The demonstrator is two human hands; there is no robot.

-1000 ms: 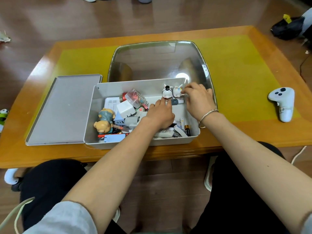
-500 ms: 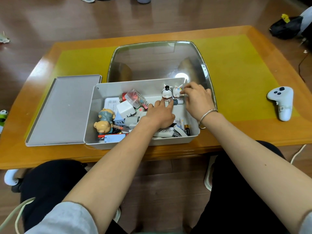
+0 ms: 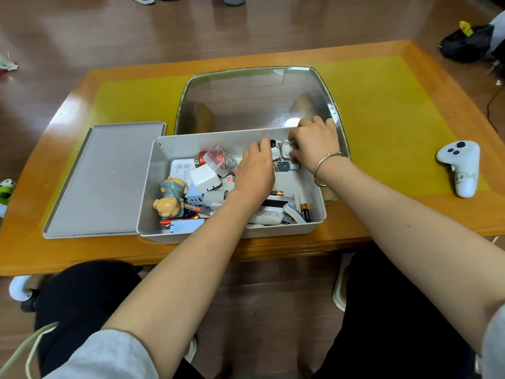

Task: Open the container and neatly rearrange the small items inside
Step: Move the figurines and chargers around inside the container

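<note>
A: Where is the container (image 3: 153,187)?

B: Grey, open-topped, at the counter's (image 3: 382,105) near edge; its lid (image 3: 106,179) lies flat alongside, touching its left wall.

A: And the hands?

B: Both work at the far right corner. The right hand (image 3: 314,146) curls around a small white figurine (image 3: 285,151); the left hand (image 3: 257,165), fingers fairly straight, touches its twin (image 3: 274,151), probably to stand the pair upright together.

A: The rest?

B: Jumbled: pig figurine (image 3: 170,198), white charger (image 3: 205,178), clear jar (image 3: 220,160), batteries (image 3: 300,205). Sorting looks barely begun.

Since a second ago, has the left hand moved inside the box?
Yes. The left hand has slid toward the box's far wall, reaching the black-and-white figurine.
</note>
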